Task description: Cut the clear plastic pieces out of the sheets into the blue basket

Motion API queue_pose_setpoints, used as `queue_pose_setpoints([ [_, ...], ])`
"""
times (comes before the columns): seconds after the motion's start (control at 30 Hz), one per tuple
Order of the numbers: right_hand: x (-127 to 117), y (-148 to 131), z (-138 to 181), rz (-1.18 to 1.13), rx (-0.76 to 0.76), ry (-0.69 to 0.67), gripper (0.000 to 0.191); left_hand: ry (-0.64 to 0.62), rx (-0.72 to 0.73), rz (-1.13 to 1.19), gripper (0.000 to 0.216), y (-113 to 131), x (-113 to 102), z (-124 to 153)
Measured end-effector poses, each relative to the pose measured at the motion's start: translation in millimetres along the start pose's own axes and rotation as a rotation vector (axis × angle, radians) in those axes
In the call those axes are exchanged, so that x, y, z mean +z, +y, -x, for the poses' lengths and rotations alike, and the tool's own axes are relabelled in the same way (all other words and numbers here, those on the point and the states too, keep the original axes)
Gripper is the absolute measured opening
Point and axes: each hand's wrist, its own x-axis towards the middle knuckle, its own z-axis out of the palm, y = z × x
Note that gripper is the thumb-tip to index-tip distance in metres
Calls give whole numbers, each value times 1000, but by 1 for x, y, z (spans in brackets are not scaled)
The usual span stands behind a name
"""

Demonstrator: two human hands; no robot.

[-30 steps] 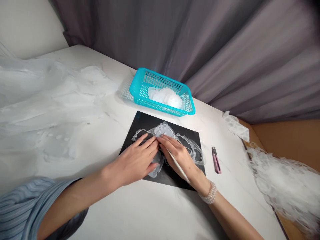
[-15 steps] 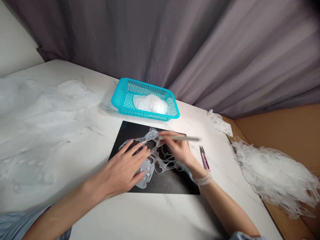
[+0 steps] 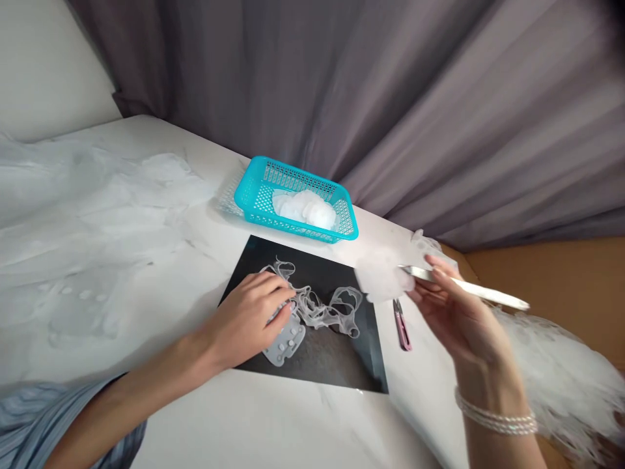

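My right hand [image 3: 454, 312] is raised to the right of the black mat [image 3: 336, 365]. It holds a slim silver craft knife [image 3: 483, 292], its narrow tip pointing left. A thin, blurred translucent sheet piece [image 3: 381, 277] hangs at the same fingertips, above the mat's right edge. My left hand [image 3: 258, 312] rests on the mat's left part, fingers curled and closed on a lacy translucent cut-out scrap [image 3: 317, 309]. Partly under that thumb lies a grey translucent plate with small raised bumps [image 3: 283, 345].
Behind the mat stands a turquoise basket [image 3: 297, 228] with white translucent pieces inside. Pink-handled thread snips [image 3: 403, 329] lie right of the mat. Translucent sheets [image 3: 97, 215] cover the left side. A heap of lacy scraps [image 3: 561, 378] sits in a cardboard box [image 3: 547, 273] at right.
My right hand has moved right and up off the mat, carrying the knife and a translucent piece. My left fingers went from spread flat to curled. The view has shifted slightly.
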Motion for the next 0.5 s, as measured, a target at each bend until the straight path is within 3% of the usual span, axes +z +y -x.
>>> queue_pose_setpoints([
  [0.1, 53, 0, 15, -49, 75, -152, 13, 34, -257, 393, 23, 16, -10, -5],
  [0.2, 79, 0, 25, -67, 139, -243, 14, -131, -397, 887, 30, 27, -18, -7],
  [0.3, 83, 4, 29, 6, 163, -277, 20, -174, -484, 1121, 31, 31, -20, -4],
  [0.5, 77, 11, 25, 137, 141, -325, 24, -103, -581, 1213, 23, 29, -18, 2],
])
